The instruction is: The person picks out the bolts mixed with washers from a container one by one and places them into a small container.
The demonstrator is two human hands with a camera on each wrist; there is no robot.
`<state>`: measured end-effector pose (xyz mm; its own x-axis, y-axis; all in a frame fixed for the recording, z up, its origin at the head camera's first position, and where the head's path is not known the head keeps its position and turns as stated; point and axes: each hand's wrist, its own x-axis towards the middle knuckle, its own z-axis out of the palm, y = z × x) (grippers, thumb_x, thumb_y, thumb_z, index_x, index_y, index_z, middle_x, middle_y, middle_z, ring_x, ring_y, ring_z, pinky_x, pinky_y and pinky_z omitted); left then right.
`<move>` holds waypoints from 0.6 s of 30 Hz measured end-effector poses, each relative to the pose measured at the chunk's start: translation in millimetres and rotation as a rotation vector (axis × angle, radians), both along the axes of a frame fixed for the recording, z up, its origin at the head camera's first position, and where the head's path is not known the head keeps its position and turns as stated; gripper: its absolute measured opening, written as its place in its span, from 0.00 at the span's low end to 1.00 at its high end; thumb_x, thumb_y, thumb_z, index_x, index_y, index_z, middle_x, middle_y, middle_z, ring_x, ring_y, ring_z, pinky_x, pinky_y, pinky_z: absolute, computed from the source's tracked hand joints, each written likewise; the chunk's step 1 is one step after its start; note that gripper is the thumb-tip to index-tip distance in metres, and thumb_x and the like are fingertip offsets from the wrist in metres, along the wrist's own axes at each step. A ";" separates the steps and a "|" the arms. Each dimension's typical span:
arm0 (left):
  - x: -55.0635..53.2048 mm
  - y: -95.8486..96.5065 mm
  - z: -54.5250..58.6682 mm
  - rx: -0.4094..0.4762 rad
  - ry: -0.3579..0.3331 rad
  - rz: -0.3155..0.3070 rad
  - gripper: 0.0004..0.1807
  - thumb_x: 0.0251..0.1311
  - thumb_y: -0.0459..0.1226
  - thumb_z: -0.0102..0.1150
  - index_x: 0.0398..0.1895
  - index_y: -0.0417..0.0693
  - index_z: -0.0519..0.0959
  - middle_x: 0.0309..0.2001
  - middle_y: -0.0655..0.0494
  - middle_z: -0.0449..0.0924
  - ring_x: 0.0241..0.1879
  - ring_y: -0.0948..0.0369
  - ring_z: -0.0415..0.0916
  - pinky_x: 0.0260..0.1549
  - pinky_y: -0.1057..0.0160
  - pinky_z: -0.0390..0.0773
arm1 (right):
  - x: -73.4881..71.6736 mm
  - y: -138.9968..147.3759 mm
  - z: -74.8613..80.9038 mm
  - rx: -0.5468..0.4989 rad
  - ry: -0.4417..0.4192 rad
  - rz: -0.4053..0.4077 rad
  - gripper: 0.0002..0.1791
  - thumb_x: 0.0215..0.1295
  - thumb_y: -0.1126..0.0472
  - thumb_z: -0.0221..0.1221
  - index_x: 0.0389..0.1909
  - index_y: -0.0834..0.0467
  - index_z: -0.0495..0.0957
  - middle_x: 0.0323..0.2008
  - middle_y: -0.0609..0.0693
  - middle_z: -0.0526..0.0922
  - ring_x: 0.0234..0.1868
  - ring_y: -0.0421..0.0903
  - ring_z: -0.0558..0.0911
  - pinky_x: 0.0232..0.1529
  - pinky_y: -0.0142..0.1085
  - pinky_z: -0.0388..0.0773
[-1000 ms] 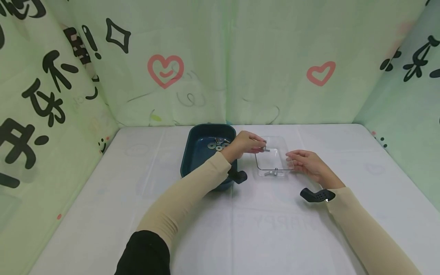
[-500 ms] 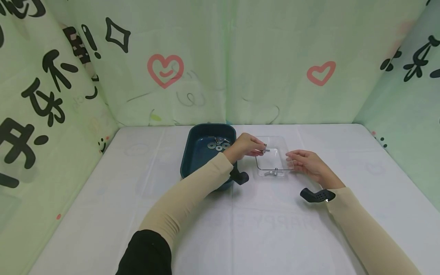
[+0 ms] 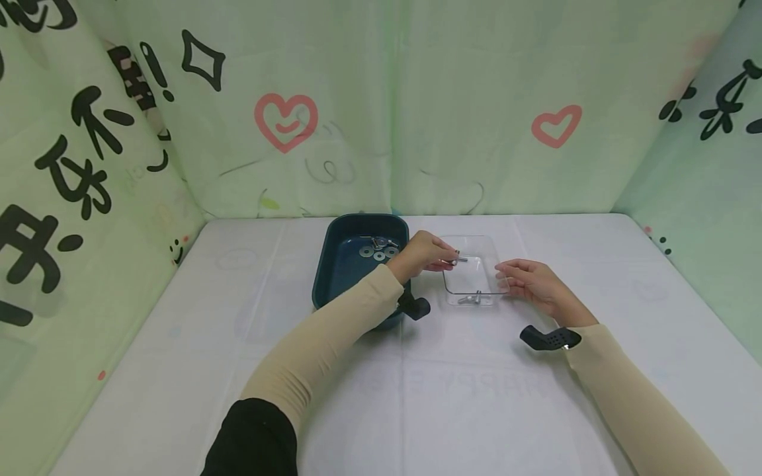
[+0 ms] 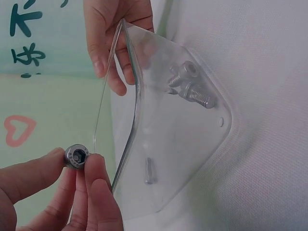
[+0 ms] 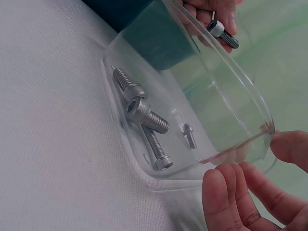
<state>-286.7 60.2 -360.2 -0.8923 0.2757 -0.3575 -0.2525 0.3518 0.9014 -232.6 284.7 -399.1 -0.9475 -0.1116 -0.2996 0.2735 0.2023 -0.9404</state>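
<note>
My left hand [image 3: 448, 258] pinches a silver socket-head bolt [image 3: 459, 260] by its head, above the left part of a clear plastic tray [image 3: 476, 239]. The left wrist view shows the bolt head [image 4: 76, 156] end-on between thumb and fingers. My right hand [image 3: 506, 272] grips the clear tray's right rim, with its thumb [image 5: 292, 148] on the corner and its fingers [image 5: 231, 192] below. Three bolts [image 5: 144, 115] lie crossed in the tray's near corner, and a small screw [image 5: 188, 134] lies apart from them. Left of the clear tray stands a dark blue tray [image 3: 336, 281] holding washers [image 3: 378, 252].
Both trays stand on a white cloth-covered table [image 3: 417, 396]. Green printed curtains [image 3: 381, 99] close off the back and both sides. Black camera mounts sit on my left wrist [image 3: 415, 306] and right wrist [image 3: 544, 338].
My left hand with the bolt has sunk slightly toward the clear tray. My right hand and both trays have not moved.
</note>
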 end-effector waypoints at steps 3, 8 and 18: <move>0.4 0.3 0.0 -0.013 0.007 0.006 0.10 0.56 0.32 0.62 0.39 0.35 0.82 0.40 0.41 0.84 0.27 0.59 0.77 0.50 0.56 0.80 | -0.1 0.1 -0.2 -0.009 0.002 0.000 0.08 0.67 0.54 0.54 0.42 0.52 0.74 0.31 0.36 0.79 0.33 0.32 0.78 0.38 0.23 0.79; 0.0 0.0 -0.5 -0.011 0.012 0.005 0.10 0.56 0.32 0.62 0.39 0.34 0.82 0.41 0.40 0.84 0.30 0.57 0.79 0.50 0.56 0.80 | -0.4 0.3 -0.3 -0.011 0.001 0.002 0.08 0.67 0.54 0.54 0.43 0.53 0.74 0.31 0.36 0.79 0.32 0.32 0.78 0.38 0.23 0.79; 2.2 -0.3 2.7 -0.003 0.009 0.000 0.10 0.57 0.32 0.61 0.40 0.35 0.82 0.42 0.42 0.84 0.43 0.50 0.83 0.50 0.58 0.80 | -1.9 0.4 -1.6 -0.025 0.000 0.014 0.11 0.67 0.54 0.55 0.45 0.55 0.73 0.31 0.36 0.79 0.33 0.32 0.79 0.38 0.23 0.80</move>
